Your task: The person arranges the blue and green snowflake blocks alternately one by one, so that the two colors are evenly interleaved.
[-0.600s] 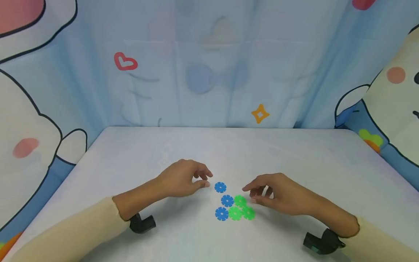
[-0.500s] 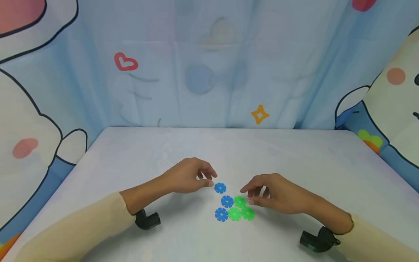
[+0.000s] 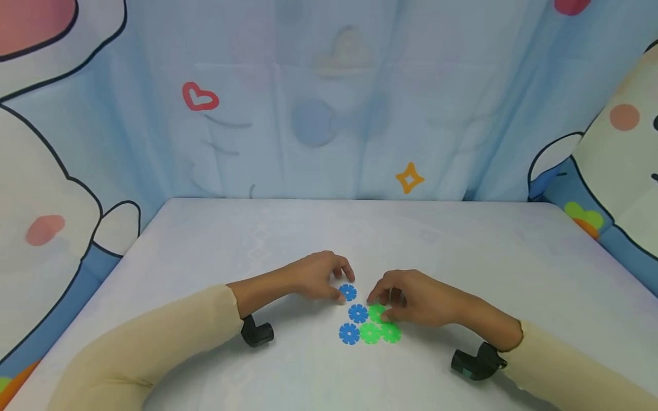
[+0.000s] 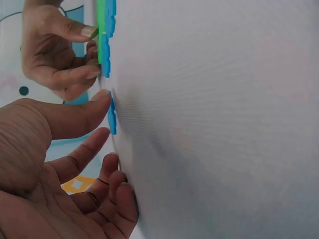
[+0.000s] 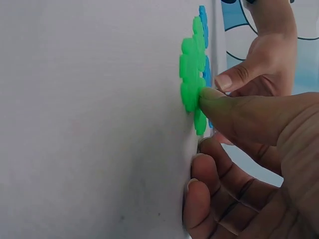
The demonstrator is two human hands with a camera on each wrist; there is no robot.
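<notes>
Hands [image 3: 319, 277] closer together, at discs [image 3: 358, 311]; far table edge [image 3: 288, 200] well beyond.

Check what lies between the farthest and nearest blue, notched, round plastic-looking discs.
A third blue, notched, round disc, offset slightly right, lies between the farthest blue disc and the nearest blue disc; the head view shows it.

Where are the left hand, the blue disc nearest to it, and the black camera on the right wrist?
Left hand [image 3: 320, 277]: head view, on the back of the hand.
Nearest blue disc [image 3: 349, 293]: head view, middle of its upper face.
Black camera [image 3: 482, 365]: head view, middle of its body.
</notes>
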